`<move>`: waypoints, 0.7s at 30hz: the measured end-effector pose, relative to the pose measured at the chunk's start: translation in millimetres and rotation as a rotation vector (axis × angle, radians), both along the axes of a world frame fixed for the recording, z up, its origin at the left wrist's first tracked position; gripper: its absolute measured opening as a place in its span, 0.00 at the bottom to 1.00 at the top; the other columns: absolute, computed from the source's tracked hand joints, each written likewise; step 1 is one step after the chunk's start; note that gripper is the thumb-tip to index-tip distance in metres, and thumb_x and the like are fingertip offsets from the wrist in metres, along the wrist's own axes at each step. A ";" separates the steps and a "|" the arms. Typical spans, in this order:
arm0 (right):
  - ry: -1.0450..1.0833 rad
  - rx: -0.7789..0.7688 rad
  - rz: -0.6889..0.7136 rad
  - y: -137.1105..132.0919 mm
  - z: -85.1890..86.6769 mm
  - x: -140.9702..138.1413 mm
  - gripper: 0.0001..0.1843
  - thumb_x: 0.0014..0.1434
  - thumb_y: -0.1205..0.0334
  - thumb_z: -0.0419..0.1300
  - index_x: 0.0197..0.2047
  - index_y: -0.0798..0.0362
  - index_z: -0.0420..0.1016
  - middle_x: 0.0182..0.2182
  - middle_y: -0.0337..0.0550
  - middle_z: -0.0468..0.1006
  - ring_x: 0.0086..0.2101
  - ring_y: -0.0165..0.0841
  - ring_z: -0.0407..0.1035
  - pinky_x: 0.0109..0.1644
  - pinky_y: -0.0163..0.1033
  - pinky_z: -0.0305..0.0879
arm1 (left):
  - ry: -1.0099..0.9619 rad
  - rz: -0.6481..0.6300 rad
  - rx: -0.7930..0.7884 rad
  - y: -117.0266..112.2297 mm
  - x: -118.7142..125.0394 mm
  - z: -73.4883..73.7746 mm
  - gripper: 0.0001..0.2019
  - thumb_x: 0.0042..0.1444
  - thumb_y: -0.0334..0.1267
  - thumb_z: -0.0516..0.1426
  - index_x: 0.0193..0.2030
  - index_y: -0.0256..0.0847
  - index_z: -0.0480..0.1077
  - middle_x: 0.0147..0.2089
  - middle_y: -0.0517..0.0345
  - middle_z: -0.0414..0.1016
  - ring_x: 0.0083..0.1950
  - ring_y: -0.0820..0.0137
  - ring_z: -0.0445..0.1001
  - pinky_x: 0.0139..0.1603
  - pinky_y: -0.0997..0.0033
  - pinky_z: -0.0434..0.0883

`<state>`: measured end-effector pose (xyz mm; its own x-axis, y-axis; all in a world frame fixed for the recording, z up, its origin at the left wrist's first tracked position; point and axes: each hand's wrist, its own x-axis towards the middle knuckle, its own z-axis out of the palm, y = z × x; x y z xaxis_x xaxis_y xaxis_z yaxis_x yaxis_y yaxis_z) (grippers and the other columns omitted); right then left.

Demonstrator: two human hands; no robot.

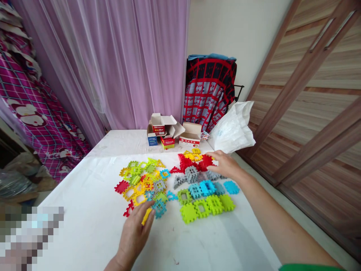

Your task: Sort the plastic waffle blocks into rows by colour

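Looks approx. half grouped: green pcs (216, 204), blue pcs (207, 187), grey pcs (191, 174), red pcs (186, 162), yellow pcs (194, 156) on R; mixed pile (135, 180) on L not yet. L hand (137, 226) pinching yellow pc (146, 217) by pile's near edge; R hand (225, 163) at red pcs, grip can't tell, partly covers grey end. Boxes (158, 128) + bag (232, 128) behind, not blocking.

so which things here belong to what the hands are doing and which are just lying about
Seem in use:
yellow piece at the left hand
red pieces at the right hand
mixed-colour pile
grey pieces, blue pieces, green pieces

Seem just lying about:
open boxes
white bag
checked cloth
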<state>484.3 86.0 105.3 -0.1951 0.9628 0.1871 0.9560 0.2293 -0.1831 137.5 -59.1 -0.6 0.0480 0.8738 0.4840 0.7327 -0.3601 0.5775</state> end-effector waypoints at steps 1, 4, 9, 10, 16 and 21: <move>-0.080 -0.072 -0.036 17.6 1.0 9.9 0.30 0.51 0.55 0.64 0.58 0.46 0.70 0.50 0.48 0.73 0.48 0.42 0.69 0.49 0.40 0.64 | 0.077 0.033 0.081 -1.4 -14.9 -5.9 0.13 0.61 0.44 0.52 0.48 0.46 0.72 0.47 0.53 0.80 0.48 0.63 0.78 0.48 0.63 0.75; -0.194 -0.248 -0.060 56.8 -4.3 23.2 0.31 0.48 0.54 0.67 0.57 0.45 0.72 0.48 0.47 0.75 0.46 0.43 0.71 0.46 0.40 0.65 | 0.257 0.142 0.244 -6.2 -53.7 -23.4 0.14 0.60 0.42 0.53 0.52 0.46 0.69 0.51 0.51 0.77 0.54 0.59 0.74 0.53 0.55 0.73; -0.215 -0.351 -0.020 83.6 -24.8 17.9 0.33 0.41 0.57 0.70 0.54 0.46 0.75 0.46 0.46 0.78 0.43 0.42 0.73 0.44 0.39 0.66 | 0.327 0.272 0.256 -11.7 -81.5 -42.7 0.18 0.61 0.42 0.50 0.58 0.48 0.65 0.54 0.49 0.75 0.55 0.56 0.73 0.52 0.50 0.73; -0.217 -0.362 -0.015 86.0 -28.5 16.9 0.33 0.41 0.57 0.71 0.54 0.46 0.75 0.46 0.46 0.78 0.43 0.42 0.73 0.44 0.39 0.66 | 0.329 0.265 0.252 -11.6 -82.2 -44.5 0.18 0.61 0.42 0.50 0.58 0.49 0.64 0.54 0.50 0.75 0.55 0.57 0.73 0.52 0.51 0.73; -0.226 -0.387 -0.009 94.4 -41.4 16.8 0.34 0.40 0.57 0.70 0.54 0.44 0.75 0.49 0.46 0.77 0.45 0.43 0.73 0.45 0.40 0.67 | 0.340 0.230 0.251 -9.4 -80.0 -47.3 0.19 0.60 0.41 0.50 0.59 0.53 0.64 0.55 0.56 0.75 0.55 0.58 0.73 0.51 0.54 0.73; -0.235 -0.399 -0.001 96.9 -42.8 16.9 0.35 0.39 0.59 0.70 0.54 0.42 0.75 0.48 0.44 0.78 0.45 0.42 0.73 0.45 0.40 0.67 | 0.363 0.232 0.248 -9.5 -83.0 -49.6 0.19 0.60 0.41 0.50 0.58 0.52 0.64 0.54 0.54 0.75 0.54 0.59 0.74 0.49 0.54 0.75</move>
